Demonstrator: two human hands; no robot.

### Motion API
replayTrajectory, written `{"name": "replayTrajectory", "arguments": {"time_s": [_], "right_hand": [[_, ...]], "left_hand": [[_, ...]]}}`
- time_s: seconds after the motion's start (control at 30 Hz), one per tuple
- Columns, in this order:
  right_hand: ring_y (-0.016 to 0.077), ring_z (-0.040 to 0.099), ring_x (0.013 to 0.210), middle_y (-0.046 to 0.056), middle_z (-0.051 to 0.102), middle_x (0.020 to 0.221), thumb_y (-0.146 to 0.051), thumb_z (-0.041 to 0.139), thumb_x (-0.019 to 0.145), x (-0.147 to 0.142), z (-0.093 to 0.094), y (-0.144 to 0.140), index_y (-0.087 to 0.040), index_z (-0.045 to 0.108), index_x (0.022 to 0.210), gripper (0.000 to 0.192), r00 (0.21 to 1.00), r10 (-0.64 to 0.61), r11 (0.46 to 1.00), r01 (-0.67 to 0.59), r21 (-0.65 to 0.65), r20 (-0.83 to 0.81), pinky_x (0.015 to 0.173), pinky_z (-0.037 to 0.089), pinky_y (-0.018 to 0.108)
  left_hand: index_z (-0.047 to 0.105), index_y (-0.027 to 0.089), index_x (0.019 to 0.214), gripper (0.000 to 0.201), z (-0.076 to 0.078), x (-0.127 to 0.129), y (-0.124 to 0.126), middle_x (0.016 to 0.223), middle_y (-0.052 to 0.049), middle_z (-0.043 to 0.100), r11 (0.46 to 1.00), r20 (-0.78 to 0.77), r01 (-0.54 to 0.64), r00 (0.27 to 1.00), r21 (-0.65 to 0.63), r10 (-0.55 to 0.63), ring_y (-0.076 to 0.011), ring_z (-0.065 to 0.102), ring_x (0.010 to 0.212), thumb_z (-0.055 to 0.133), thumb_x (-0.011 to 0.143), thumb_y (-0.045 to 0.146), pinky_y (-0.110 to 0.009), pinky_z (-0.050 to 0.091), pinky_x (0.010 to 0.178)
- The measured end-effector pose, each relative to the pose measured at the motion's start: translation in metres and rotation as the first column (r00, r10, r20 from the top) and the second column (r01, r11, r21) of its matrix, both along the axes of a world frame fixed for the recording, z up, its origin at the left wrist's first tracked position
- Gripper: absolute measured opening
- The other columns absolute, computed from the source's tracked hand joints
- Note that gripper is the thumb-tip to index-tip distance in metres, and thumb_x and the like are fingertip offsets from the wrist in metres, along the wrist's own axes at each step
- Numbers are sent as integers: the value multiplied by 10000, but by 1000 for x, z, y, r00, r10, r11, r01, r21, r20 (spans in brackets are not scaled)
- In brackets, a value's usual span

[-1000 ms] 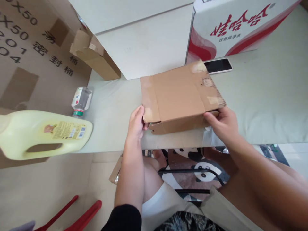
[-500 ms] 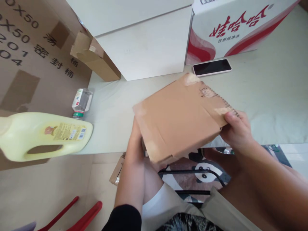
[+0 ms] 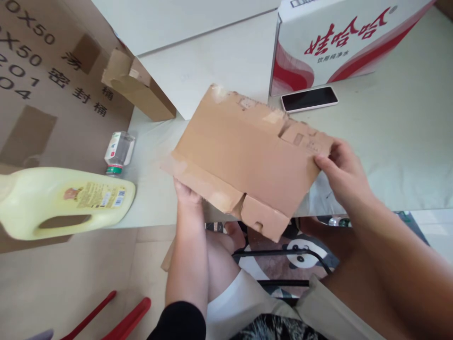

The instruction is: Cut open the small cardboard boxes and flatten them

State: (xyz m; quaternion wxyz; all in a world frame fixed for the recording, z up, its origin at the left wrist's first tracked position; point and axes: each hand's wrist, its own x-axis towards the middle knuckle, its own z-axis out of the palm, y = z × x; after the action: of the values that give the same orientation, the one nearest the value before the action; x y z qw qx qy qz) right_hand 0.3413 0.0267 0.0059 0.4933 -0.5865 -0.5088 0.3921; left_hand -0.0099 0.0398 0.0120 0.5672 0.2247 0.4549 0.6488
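1. Both hands are holding a flattened brown cardboard box (image 3: 244,156) with torn tape marks, tilted up above the near edge of the pale green table (image 3: 389,141).
2. Left hand (image 3: 186,193) is sitting under the box's lower left corner, fingers mostly hidden behind the cardboard, so the hold there is closed on it from below.
3. Right hand (image 3: 341,172) is pinching the box's right edge, thumb on the front face, fingers curling behind.
4. Box is spanning between the two hands, a small flap hanging down off its bottom edge over the person's lap.
5. Black smartphone (image 3: 309,98) is lying flat on the table just beyond the box, beside a white and red printed carton (image 3: 336,42).
6. Pale yellow plastic jug with handle (image 3: 63,200) is lying on its side well left of the left hand; a small clear bottle (image 3: 119,147) is lying behind it.
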Motion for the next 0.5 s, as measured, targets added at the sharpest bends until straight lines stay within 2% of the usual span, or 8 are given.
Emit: {"name": "replayTrajectory", "arguments": {"time_s": [0.03,0.1,0.13,0.2,0.3,0.37,0.43,0.5], "right_hand": [[178,611,690,22,673,836,-556,756,774,-1,-1,-1,-256,650,922,350,993,73,994,-80,-73,-97,589,509,324],[125,481,489,-16,545,580,-635,765,738,-4,0,-4,-231,580,702,446,948,196,955,-242,-169,-250,454,403,274],[104,425,437,-30,493,517,-646,785,713,-7,3,-6,-225,552,649,485,927,226,937,-291,-192,-300,417,351,258],[73,343,384,-49,441,462,-612,835,665,-12,14,-10,-215,544,607,496,906,204,935,-293,-200,-370,377,269,236],[51,264,350,-68,348,400,-553,872,623,-12,40,-10,-214,492,539,516,895,125,958,-221,-181,-429,352,193,225],[45,236,336,-71,308,382,-532,885,587,-2,55,-11,-215,463,517,532,899,44,978,-127,-163,-435,339,164,228],[39,245,336,-66,354,419,-487,912,525,21,64,-17,-216,497,549,497,897,-93,986,22,-167,-432,328,162,232],[50,334,373,-46,464,532,-405,931,490,59,64,-29,-229,510,605,471,891,-257,964,211,-161,-375,331,214,239]], "left_hand": [[706,263,910,205,2,2,1,904,-48,785,1000,9,-27,1000,12,27,-222,746,958,664,852,455,-333,621,813],[705,251,904,202,5,8,2,903,-55,781,998,27,-52,998,31,51,-223,744,947,660,839,437,-333,616,823],[704,245,900,215,6,11,3,904,-59,779,998,33,-52,998,40,50,-226,743,938,655,831,443,-334,614,823],[700,232,889,256,6,15,6,914,-65,776,996,43,-65,997,65,62,-229,741,937,627,827,469,-336,608,835],[676,219,835,339,7,16,10,859,-63,759,992,81,-119,990,50,115,-208,740,896,537,868,526,-301,594,809],[657,211,798,376,10,14,12,751,-46,721,992,175,-121,977,-31,125,-159,709,724,471,905,520,-239,562,661],[637,203,777,385,14,13,12,659,-18,669,989,299,-102,946,-108,130,-114,626,551,428,934,487,-199,488,521],[615,194,761,405,19,14,10,609,3,627,983,380,-94,913,-155,147,-93,569,471,389,958,465,-185,442,462]]}}
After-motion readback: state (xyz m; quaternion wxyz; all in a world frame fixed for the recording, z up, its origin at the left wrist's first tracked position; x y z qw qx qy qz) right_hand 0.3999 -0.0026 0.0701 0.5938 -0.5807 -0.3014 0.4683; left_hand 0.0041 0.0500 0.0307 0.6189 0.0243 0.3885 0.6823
